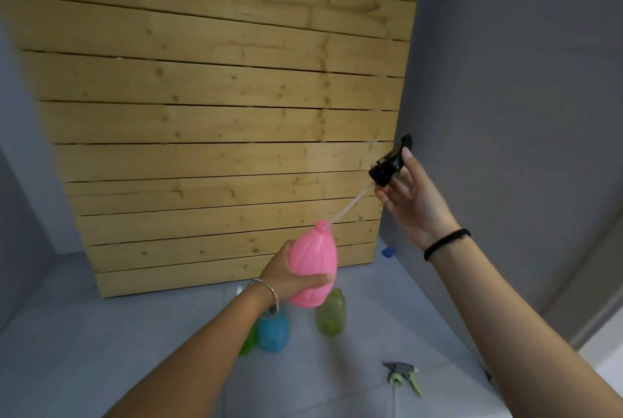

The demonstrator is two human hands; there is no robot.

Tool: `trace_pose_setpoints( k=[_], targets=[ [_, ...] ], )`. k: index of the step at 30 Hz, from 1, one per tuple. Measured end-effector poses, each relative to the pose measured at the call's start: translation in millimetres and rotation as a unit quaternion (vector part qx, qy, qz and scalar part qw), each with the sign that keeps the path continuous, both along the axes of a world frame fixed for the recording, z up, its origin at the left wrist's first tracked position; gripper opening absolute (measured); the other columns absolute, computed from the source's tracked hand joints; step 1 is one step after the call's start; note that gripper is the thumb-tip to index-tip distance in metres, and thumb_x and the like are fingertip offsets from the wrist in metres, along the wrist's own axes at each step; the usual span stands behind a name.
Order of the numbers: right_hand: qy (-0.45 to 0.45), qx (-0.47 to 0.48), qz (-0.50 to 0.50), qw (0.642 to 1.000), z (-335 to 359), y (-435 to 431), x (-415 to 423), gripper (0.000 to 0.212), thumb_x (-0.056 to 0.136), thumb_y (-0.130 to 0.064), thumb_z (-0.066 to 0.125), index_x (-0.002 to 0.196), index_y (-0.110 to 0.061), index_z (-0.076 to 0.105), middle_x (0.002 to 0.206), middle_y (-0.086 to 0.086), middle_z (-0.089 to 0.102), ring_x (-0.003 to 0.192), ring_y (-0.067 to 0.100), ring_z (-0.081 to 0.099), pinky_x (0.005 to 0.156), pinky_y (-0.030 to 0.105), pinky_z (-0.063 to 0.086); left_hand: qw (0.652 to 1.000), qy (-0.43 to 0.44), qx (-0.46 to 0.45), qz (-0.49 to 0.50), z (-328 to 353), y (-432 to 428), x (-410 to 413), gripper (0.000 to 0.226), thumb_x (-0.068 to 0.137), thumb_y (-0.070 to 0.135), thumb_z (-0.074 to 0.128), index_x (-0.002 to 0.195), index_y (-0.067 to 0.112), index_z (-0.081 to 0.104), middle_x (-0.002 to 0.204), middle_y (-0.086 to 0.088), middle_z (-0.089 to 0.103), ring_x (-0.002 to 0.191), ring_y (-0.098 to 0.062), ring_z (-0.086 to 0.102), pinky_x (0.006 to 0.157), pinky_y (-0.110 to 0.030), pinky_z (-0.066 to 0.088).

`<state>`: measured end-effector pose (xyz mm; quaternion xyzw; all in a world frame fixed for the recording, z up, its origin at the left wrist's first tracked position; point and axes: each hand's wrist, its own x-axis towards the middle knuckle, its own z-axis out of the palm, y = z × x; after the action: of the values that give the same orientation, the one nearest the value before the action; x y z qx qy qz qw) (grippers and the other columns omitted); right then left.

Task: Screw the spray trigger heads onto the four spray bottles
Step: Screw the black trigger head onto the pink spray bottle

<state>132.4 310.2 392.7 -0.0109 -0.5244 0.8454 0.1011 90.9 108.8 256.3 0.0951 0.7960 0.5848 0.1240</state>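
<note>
Trigger head (391, 161) up-right of held bottle (315, 266)

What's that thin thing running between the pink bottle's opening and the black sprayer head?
In the head view, a thin translucent dip tube spans the gap from the black plastic trigger head to the pink plastic bottle, its tip in the neck.

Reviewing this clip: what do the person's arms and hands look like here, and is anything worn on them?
Both forearms are bare, with no sleeves in view and no gloves. The left hand has a thin silver bangle at the wrist, with what looks like a small ring hanging from it. The right hand has a thin black band around the wrist. No rings show on the fingers.
</note>
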Motion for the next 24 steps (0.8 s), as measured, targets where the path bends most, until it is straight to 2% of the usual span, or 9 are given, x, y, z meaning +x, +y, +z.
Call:
trace_pose_setpoints(
  k=[3,5,8,10,15,19,22,24],
  targets=[
    [-0.003,-0.001,0.002,1.0,-5.8,-6.2,-2.8,0.034,0.089,-0.041,0.054,0.108,-0.014,0.06,0.1,0.004,0.071,0.086,0.009,0.071,0.08,0.023,0.051,0.999,0.027,-0.024,-0.025,-1.1,0.1,-1.8,0.082,0.052,0.036,0.089,0.119,0.037,0.041,0.113,0.008,0.055,0.098,-0.018,0.056,0.057,-0.016,0.044],
    [0.006,-0.01,-0.006,1.0,-4.7,-7.7,-4.7,0.033,0.089,-0.042,0.055,0.105,-0.015,0.062,0.099,0.003,0.071,0.088,0.01,0.07,0.08,0.023,0.051,0.999,0.034,-0.024,-0.029,-0.9,-1.2,-3.9,0.084,0.05,0.038,0.089,0.119,0.038,0.041,0.111,0.011,0.055,0.098,-0.019,0.057,0.054,-0.016,0.044],
    [0.028,-0.03,-0.02,0.999,1.9,-4.1,-5.6,0.04,0.087,-0.044,0.056,0.112,-0.014,0.062,0.098,0.001,0.072,0.093,0.011,0.068,0.08,0.023,0.052,0.999,0.035,-0.017,-0.021,-3.4,-4.8,-6.4,0.085,0.05,0.039,0.089,0.119,0.038,0.04,0.112,0.012,0.054,0.1,-0.015,0.055,0.06,-0.015,0.044],
    [0.037,-0.024,-0.023,0.999,4.2,-1.9,-5.8,0.045,0.087,-0.045,0.055,0.119,-0.013,0.06,0.097,-0.001,0.073,0.096,0.011,0.068,0.08,0.023,0.052,0.999,0.03,-0.015,-0.018,-5.9,-7.5,-7.0,0.084,0.05,0.038,0.089,0.118,0.038,0.04,0.111,0.012,0.053,0.099,-0.014,0.054,0.062,-0.016,0.044],
    [0.028,-0.007,-0.014,0.999,-1.5,2.7,-8.0,0.043,0.087,-0.043,0.055,0.117,-0.013,0.06,0.092,-0.003,0.076,0.094,0.01,0.07,0.08,0.024,0.052,0.999,0.034,-0.007,-0.018,-3.1,-6.5,-6.0,0.085,0.049,0.04,0.088,0.118,0.039,0.039,0.115,0.01,0.053,0.103,-0.017,0.054,0.062,-0.016,0.044],
    [-0.01,0.043,0.023,0.999,-15.9,-0.9,-10.5,0.042,0.086,-0.044,0.056,0.114,-0.013,0.062,0.105,0.003,0.072,0.096,0.013,0.07,0.08,0.025,0.052,0.998,0.047,0.002,-0.044,3.1,2.9,0.7,0.089,0.046,0.044,0.088,0.121,0.04,0.04,0.113,0.013,0.054,0.098,-0.012,0.056,0.054,-0.014,0.045],
    [-0.068,0.116,0.066,0.989,-33.7,-3.8,-12.3,0.042,0.088,-0.046,0.052,0.111,-0.014,0.066,0.108,0.003,0.07,0.098,0.016,0.064,0.087,0.028,0.048,0.996,0.068,-0.002,-0.064,7.1,14.3,5.1,0.087,0.047,0.045,0.088,0.119,0.04,0.041,0.112,0.015,0.054,0.096,-0.003,0.054,0.062,-0.014,0.046],
    [-0.091,0.158,0.088,0.979,-42.4,-2.8,-11.7,0.043,0.085,-0.05,0.053,0.107,-0.017,0.069,0.105,-0.001,0.07,0.1,0.016,0.061,0.09,0.031,0.044,0.995,0.069,-0.001,-0.068,9.1,20.9,6.8,0.087,0.047,0.046,0.088,0.12,0.039,0.041,0.113,0.016,0.054,0.098,-0.004,0.055,0.067,-0.018,0.048]
  ],
)
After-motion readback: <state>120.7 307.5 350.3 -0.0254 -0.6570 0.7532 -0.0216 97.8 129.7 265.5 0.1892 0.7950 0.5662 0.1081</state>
